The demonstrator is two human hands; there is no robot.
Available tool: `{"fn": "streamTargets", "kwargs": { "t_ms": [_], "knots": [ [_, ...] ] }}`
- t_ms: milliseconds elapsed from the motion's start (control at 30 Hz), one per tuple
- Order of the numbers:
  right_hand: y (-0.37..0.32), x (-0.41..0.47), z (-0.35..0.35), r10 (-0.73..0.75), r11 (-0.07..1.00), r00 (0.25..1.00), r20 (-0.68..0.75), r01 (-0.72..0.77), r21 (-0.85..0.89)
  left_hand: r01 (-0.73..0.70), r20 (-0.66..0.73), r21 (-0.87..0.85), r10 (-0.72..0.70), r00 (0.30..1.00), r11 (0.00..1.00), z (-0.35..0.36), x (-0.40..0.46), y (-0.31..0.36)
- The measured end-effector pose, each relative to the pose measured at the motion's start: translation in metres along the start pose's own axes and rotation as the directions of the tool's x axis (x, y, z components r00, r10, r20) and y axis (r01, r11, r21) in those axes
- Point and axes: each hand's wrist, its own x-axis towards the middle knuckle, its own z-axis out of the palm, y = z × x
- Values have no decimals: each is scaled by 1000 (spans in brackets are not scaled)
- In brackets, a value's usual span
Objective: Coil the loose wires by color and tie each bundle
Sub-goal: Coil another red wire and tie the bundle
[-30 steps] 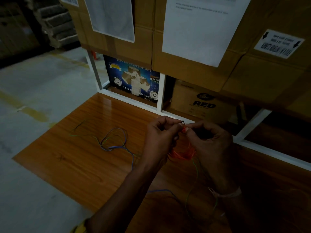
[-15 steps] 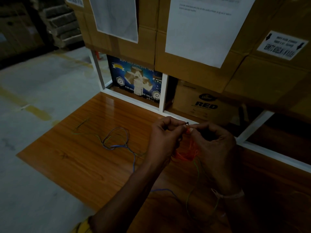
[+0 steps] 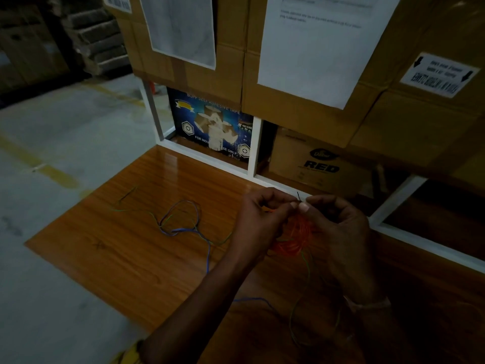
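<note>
A coiled orange wire bundle (image 3: pixel 298 239) hangs between my hands above the wooden tabletop (image 3: pixel 126 248). My left hand (image 3: pixel 258 222) and my right hand (image 3: pixel 338 227) meet over the bundle, fingertips pinched on a thin dark tie (image 3: pixel 299 197) whose end sticks up between them. A loose blue wire (image 3: pixel 183 227) lies looped on the table to the left, tangled with a loose green wire (image 3: pixel 136 210). More green wire (image 3: pixel 301 292) trails down under my right wrist.
Stacked cardboard boxes (image 3: pixel 301 122) with paper sheets stand behind the table on a white frame (image 3: pixel 256 148). A blue tape carton (image 3: pixel 212 127) sits in the frame's left bay. Concrete floor (image 3: pixel 52 153) lies off the table's left edge.
My hands stay together over the orange bundle, with small finger shifts on the dark tie; its end now pokes up more clearly. The wires on the table have not moved.
</note>
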Motion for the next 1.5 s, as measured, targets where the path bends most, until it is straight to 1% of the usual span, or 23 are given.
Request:
{"fn": "streamTargets", "kwargs": {
  "t_ms": [67, 200, 267, 400, 533, 600, 700, 767, 800, 867, 967, 1167, 1300, 1500],
  "knots": [
    [0, 1, -2, -2, 1000, 1000, 6, 2, -2, 2, 10, 5, -2, 1000, 1000, 0, 1, -1],
    [-1, 3, -8, -51, 998, 994, 93, 54, -22, 6, 13, 10, -6, 1000, 1000, 1, 1, -3],
    [-2, 5, -9, -72, 996, 991, 112, 77, -40, 4, 22, 13, -4, 1000, 1000, 1, 2, -4],
    [-2, 7, -10, -98, 987, 987, 127, 113, -115, 9, 28, 24, -10, 1000, 1000, 1, 2, -4],
    [0, 9, -9, -135, 970, 986, 100, 152, -189, 17, 22, 16, -17, 1000, 1000, 1, 2, -5],
    [2, 11, -6, -181, 931, 978, 108, 206, -300, 32, 9, 2, -32, 999, 1000, 1, 3, -6],
    [9, 12, 2, -343, 783, 932, 114, 351, -514, 33, -17, 21, -33, 999, 999, 2, 4, -8],
    [13, 12, 6, -427, 723, 894, 135, 428, -543, 30, -60, 66, -26, 998, 997, 2, 5, -10],
    [14, 12, 7, -435, 719, 888, 151, 444, -535, 33, -84, 85, -25, 996, 996, 1, 7, -11],
    [13, 10, 8, -428, 747, 887, 171, 454, -485, 38, -111, 106, -26, 993, 994, -1, 10, -13],
    [7, 7, 8, -411, 800, 896, 169, 443, -403, 40, -93, 106, -30, 995, 994, -2, 12, -13],
    [8, 14, 8, -443, 793, 885, 142, 461, -399, 49, -84, 103, -40, 996, 993, 1, 18, -10],
    [6, 12, 4, -386, 844, 901, 198, 431, -320, 36, -82, 82, -29, 996, 996, 7, 19, -9],
    [-2, 13, -18, -274, 925, 906, 324, 341, -171, 41, -52, 59, -38, 998, 997, 17, 20, -10]
  ]
}}
